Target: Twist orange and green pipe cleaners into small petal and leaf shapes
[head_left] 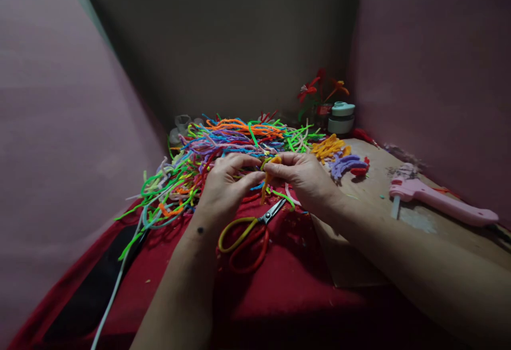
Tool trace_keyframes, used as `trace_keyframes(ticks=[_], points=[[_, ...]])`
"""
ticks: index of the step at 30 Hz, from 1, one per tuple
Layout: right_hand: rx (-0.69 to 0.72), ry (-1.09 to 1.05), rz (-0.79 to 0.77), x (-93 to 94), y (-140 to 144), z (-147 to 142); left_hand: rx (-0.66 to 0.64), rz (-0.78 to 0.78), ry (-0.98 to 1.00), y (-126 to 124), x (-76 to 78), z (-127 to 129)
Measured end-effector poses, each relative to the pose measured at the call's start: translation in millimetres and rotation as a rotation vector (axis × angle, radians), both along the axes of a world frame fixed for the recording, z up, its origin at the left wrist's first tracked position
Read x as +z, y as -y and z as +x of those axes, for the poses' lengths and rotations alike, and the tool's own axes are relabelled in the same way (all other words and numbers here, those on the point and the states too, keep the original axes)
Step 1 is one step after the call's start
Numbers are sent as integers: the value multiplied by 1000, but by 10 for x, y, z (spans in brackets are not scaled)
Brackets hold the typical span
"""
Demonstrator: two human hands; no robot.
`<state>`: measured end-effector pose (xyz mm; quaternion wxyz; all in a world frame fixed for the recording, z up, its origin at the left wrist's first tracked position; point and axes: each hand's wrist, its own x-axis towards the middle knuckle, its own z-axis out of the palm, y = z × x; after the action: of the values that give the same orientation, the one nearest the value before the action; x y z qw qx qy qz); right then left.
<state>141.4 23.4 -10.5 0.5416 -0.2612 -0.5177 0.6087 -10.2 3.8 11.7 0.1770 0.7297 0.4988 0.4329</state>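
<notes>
My right hand (306, 177) pinches a bent yellow-orange pipe cleaner (264, 191) between thumb and fingertips, and one end hangs down. Close beside it is my left hand (223, 182), its thumb and index finger parted around the near side of the piece; whether they touch it is hard to make out. Below the hands, scissors (264, 219) with one yellow and one red handle lie on the red cloth (279, 281), blades pointing up and right. Behind the hands spreads a big tangled heap of colourful pipe cleaners (235, 126).
On the board (375, 179) at right are bent orange pieces (330, 148), purple pieces (343, 165) and a pink glue gun (443, 198). A lidded jar (341, 118) and red flowers (308, 90) stand behind. A dark flat object (88, 291) and pale cord (115, 286) lie left.
</notes>
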Motion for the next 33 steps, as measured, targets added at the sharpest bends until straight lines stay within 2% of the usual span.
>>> trace_keyframes(ticks=[5,7,11,13,16,20,24,26,29,31,33], points=[[6,19,18,-48,-37,0,-42,-202,24,37,-48,109],[-3,18,40,-62,-51,5,-50,-230,55,54,-41,119],[-87,61,73,-69,-41,3,-160,-299,82,96,10,125],[-112,44,45,-78,-33,-11,-196,-339,97,120,41,135],[-74,-48,-14,-99,-39,-40,-206,-373,127,140,72,144],[66,-135,16,-107,-43,-53,-191,-348,234,121,62,131],[181,-67,60,-107,-12,-42,-187,-305,282,89,26,119],[158,-41,53,-100,5,-38,-142,-300,276,74,16,116],[56,35,61,-61,38,-38,-24,-178,311,49,10,95],[27,112,88,-28,72,-42,-32,-127,399,35,4,72],[41,184,114,-5,110,-48,-105,-168,509,26,-8,49]])
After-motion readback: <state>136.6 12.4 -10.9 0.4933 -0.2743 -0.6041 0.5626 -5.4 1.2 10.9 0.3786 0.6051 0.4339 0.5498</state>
